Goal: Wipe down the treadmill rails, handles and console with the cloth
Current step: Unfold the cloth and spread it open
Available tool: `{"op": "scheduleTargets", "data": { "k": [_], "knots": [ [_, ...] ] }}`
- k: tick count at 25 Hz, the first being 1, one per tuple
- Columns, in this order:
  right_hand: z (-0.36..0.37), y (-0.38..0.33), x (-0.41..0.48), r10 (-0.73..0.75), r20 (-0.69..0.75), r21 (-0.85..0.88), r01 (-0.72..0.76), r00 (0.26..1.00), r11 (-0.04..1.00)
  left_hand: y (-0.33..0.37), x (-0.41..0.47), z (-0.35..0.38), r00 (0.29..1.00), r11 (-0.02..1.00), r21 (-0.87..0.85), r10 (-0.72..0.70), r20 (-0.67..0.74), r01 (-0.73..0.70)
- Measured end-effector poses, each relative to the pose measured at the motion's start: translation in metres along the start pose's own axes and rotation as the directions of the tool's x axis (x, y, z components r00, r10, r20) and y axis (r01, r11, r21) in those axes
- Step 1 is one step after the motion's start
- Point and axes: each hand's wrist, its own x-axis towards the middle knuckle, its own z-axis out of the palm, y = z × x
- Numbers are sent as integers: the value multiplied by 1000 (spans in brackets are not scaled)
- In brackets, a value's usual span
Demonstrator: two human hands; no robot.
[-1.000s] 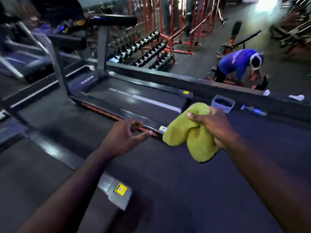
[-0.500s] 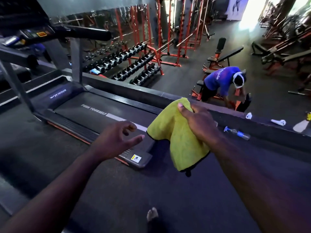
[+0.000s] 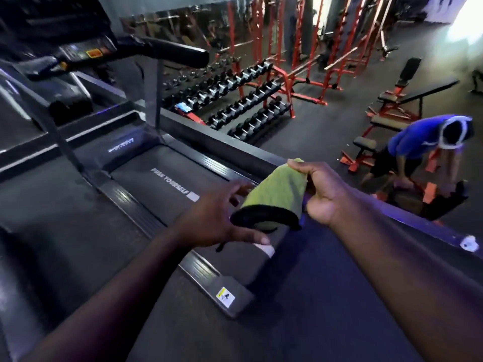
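Observation:
A yellow-green cloth (image 3: 277, 194) with a dark edge hangs from my right hand (image 3: 321, 192), which grips its upper corner above the rear of the treadmill. My left hand (image 3: 217, 220) is spread open just left of the cloth, fingertips near its lower dark edge; whether they touch it is unclear. The black treadmill deck (image 3: 167, 184) lies below, with a side rail (image 3: 136, 205) running toward me. Its padded handle (image 3: 172, 54) and console (image 3: 78, 53) stand at the upper left.
A dark ledge (image 3: 235, 147) runs behind the treadmill. Beyond it stand a dumbbell rack (image 3: 243, 100), red racks (image 3: 313, 48) and a bench (image 3: 418, 95). A person in a blue shirt (image 3: 423, 139) bends over at the right. Another treadmill (image 3: 21, 121) sits at the left.
The view has closed in on the treadmill. My right hand has lowered the cloth, now more bunched, and my left hand has opened and reached toward its lower edge.

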Motion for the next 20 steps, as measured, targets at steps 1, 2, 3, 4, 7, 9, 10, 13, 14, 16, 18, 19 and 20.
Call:
{"op": "scheduleTargets", "data": {
  "k": [1, 2, 3, 4, 7, 9, 10, 13, 14, 16, 18, 19, 20],
  "knots": [
    [5, -16, 25, 8, 45, 25, -9, 999, 1000, -7, 25, -1, 999, 998, 70, 13, -29, -11],
    [6, -32, 52, 12, 76, 49, -15, 997, 999, -15, 52, -1, 995, 991, 136, 19, -98, -6],
    [7, -48, 79, 13, 98, 62, -19, 995, 998, -24, 83, -2, 984, 988, 157, 13, -175, 15],
    [6, -60, 108, -1, 118, 52, -5, 993, 999, -34, 114, -2, 970, 988, 137, -43, -240, 78],
    [-1, -69, 177, -188, 193, -275, 237, 963, 932, -46, 201, 1, 887, 927, -201, -364, -284, 317],
    [-7, -76, 225, -211, 341, -533, 374, 916, 759, -47, 259, 10, 787, 773, -451, -579, -213, 446],
    [-9, -87, 250, -195, 387, -572, 401, 901, 716, -46, 286, 13, 756, 733, -464, -628, -184, 497],
    [7, -131, 320, -147, 421, -495, 363, 895, 789, -41, 344, -5, 702, 632, -574, -699, -133, 521],
    [17, -145, 338, -182, 440, -487, 404, 879, 775, -45, 354, -17, 701, 577, -650, -707, -96, 494],
    [40, -170, 364, -330, 494, -511, 575, 805, 639, -62, 363, -43, 682, 623, -597, -712, -166, 505],
    [66, -190, 385, -436, 546, -486, 695, 715, 530, -80, 365, -70, 658, 717, -429, -688, -307, 549],
    [80, -199, 396, -467, 569, -468, 733, 677, 494, -88, 365, -83, 647, 734, -426, -674, -357, 530],
    [95, -207, 408, -478, 590, -457, 757, 651, 467, -97, 364, -97, 634, 743, -439, -664, -396, 505]
  ]
}}
